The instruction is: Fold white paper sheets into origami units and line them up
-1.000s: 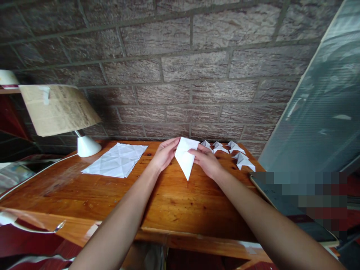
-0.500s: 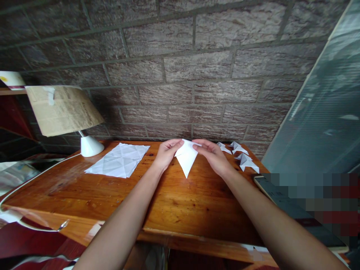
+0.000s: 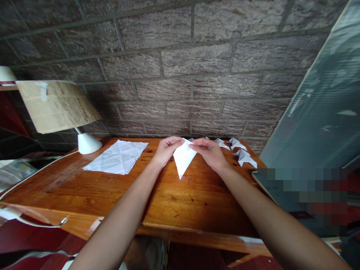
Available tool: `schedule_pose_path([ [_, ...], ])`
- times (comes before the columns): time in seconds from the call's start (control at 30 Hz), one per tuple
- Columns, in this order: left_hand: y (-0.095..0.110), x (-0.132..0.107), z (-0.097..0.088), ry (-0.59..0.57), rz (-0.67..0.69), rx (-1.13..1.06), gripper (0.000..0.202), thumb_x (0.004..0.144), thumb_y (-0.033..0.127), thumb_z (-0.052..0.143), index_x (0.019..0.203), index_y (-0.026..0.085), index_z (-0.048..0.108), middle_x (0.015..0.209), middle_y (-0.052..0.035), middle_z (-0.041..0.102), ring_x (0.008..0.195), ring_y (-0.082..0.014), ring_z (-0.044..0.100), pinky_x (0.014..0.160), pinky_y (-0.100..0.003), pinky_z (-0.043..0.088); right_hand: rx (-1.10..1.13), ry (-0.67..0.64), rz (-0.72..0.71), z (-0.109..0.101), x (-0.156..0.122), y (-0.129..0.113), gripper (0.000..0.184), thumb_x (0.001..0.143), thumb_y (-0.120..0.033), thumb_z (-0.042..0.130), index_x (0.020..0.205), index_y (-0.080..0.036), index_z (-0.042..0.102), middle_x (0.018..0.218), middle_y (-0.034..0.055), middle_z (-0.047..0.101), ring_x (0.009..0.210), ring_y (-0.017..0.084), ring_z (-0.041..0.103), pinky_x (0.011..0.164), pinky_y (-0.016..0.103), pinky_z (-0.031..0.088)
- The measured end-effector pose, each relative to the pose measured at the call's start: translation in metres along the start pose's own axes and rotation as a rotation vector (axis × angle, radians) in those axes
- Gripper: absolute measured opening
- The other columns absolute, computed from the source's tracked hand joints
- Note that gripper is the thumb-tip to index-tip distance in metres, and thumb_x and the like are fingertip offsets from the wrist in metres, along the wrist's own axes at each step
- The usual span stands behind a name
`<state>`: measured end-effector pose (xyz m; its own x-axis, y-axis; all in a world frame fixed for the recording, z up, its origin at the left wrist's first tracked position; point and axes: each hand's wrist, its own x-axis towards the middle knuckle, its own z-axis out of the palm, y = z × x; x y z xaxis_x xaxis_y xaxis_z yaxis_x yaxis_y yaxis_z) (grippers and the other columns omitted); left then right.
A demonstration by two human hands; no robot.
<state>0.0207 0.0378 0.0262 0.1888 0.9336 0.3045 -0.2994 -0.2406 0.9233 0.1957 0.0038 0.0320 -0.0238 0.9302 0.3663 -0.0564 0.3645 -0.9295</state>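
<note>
A white folded paper (image 3: pixel 183 159), kite-shaped with its point hanging down, is held over the wooden table between both hands. My left hand (image 3: pixel 166 150) pinches its upper left corner, thumb in front. On the other side, my right hand (image 3: pixel 207 150) grips the upper right edge between thumb and fingers. The fingers behind the paper are hidden. Just beyond my right hand, several folded white paper pieces (image 3: pixel 245 157) with pointed tips lie near the table's back right corner.
Creased white paper sheets (image 3: pixel 118 157) lie on the table (image 3: pixel 180 210) at left. Behind them stands a lamp (image 3: pixel 88 143) with a paper shade and a trailing white cord. A dark flat object (image 3: pixel 272 189) lies at right. A brick wall (image 3: pixel 177 86) borders the back.
The folded paper's lower point has swung slightly left, and its top edge is tilted differently. Both hands keep hold of it. The whole view has shifted a little.
</note>
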Motion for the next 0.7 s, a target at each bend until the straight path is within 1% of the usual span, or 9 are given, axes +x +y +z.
schedule_pose_path([
  [0.1,0.002,0.0,-0.002,-0.073,-0.026,-0.024,0.033,0.062,0.036,0.085,0.087,0.017,0.078,0.086,-0.0058,0.076,0.071,-0.0157,0.064,0.069,-0.027,0.045,0.005,-0.002,-0.012,0.0,0.001,0.002,0.028,0.061,-0.039,0.084,0.079,-0.02,0.074,0.084,0.0022,0.076,0.079,0.018,0.068,0.083,0.034,0.053],
  [0.17,0.003,0.0,-0.002,-0.09,-0.039,-0.022,0.034,0.063,0.037,0.085,0.089,0.016,0.078,0.089,-0.007,0.076,0.073,-0.0159,0.064,0.071,-0.027,0.046,0.015,-0.008,-0.022,0.0,0.001,0.004,0.029,0.06,-0.039,0.084,0.079,-0.02,0.073,0.085,0.0024,0.076,0.079,0.018,0.068,0.083,0.034,0.053],
  [0.27,0.005,0.0,-0.003,-0.066,-0.034,-0.001,0.031,0.062,0.035,0.085,0.084,0.015,0.078,0.08,-0.0049,0.075,0.066,-0.0134,0.061,0.065,-0.025,0.043,0.028,-0.012,-0.021,0.001,0.001,0.005,0.027,0.06,-0.038,0.084,0.078,-0.02,0.073,0.084,0.0023,0.076,0.078,0.018,0.068,0.082,0.033,0.053],
  [0.43,0.004,0.0,-0.004,-0.03,-0.029,0.038,0.025,0.062,0.036,0.083,0.069,0.014,0.073,0.064,-0.0006,0.068,0.056,-0.0106,0.056,0.056,-0.023,0.039,0.029,-0.047,0.008,0.005,-0.002,0.006,0.024,0.062,-0.035,0.083,0.079,-0.02,0.074,0.082,0.002,0.076,0.077,0.018,0.068,0.079,0.032,0.053],
  [0.5,0.002,-0.001,-0.003,-0.002,-0.033,0.065,0.028,0.061,0.039,0.083,0.064,0.014,0.069,0.058,0.0012,0.064,0.051,-0.0091,0.051,0.051,-0.022,0.035,0.022,-0.052,0.017,0.006,-0.003,0.007,0.024,0.062,-0.035,0.083,0.079,-0.02,0.074,0.082,0.0022,0.076,0.077,0.018,0.069,0.079,0.033,0.053],
  [0.57,0.001,-0.001,-0.001,0.016,-0.033,0.105,0.035,0.062,0.045,0.081,0.059,0.014,0.064,0.052,0.0028,0.058,0.045,-0.0073,0.046,0.046,-0.021,0.029,0.009,-0.049,0.027,0.006,-0.003,0.009,0.024,0.062,-0.035,0.083,0.079,-0.02,0.074,0.082,0.0026,0.076,0.077,0.019,0.069,0.081,0.034,0.053],
  [0.63,0.001,-0.001,0.001,0.007,-0.021,0.153,0.042,0.065,0.052,0.079,0.057,0.014,0.06,0.049,0.0036,0.054,0.043,-0.0061,0.041,0.044,-0.021,0.025,-0.002,-0.04,0.043,0.005,-0.002,0.01,0.025,0.062,-0.035,0.083,0.079,-0.019,0.074,0.083,0.0033,0.076,0.078,0.019,0.07,0.082,0.035,0.053],
  [0.7,0.001,-0.002,0.002,-0.031,-0.005,0.187,0.044,0.067,0.055,0.077,0.06,0.014,0.062,0.051,0.0031,0.055,0.044,-0.006,0.042,0.044,-0.02,0.025,-0.006,-0.023,0.062,0.004,-0.002,0.011,0.026,0.061,-0.034,0.083,0.08,-0.019,0.075,0.084,0.0039,0.077,0.079,0.02,0.07,0.083,0.035,0.053],
])
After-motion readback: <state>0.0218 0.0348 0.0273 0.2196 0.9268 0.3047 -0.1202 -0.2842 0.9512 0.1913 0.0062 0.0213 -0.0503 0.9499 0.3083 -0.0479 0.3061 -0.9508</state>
